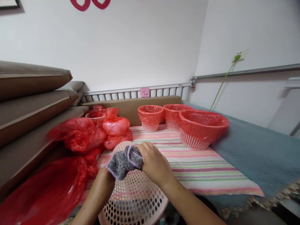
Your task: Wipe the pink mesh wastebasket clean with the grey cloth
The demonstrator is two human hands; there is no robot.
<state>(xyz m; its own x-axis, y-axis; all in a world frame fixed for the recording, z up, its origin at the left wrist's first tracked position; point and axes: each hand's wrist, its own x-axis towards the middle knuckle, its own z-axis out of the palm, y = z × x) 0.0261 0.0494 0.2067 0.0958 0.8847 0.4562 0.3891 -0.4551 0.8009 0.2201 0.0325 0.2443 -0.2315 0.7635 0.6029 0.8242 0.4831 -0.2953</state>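
Note:
A pale pink perforated plastic basket (133,193) is tipped between my forearms, its wide rim toward me and its narrow base pointing away. Over the basket I have a dark grey speckled cloth (120,164) with light purple edging, bunched up. My right hand (151,159) is closed, its fingers curled over the right end of the cloth. At the cloth's left end is my left hand (107,175); the cloth covers its fingers, so their pose is hidden.
Three pink baskets lined with red plastic bags, one a front large basket (202,128), stand on a striped cloth (187,168). Red plastic bags (81,134) lie at left, beside stacked grey-brown cushions (35,107). A radiator (161,92) lines the back wall.

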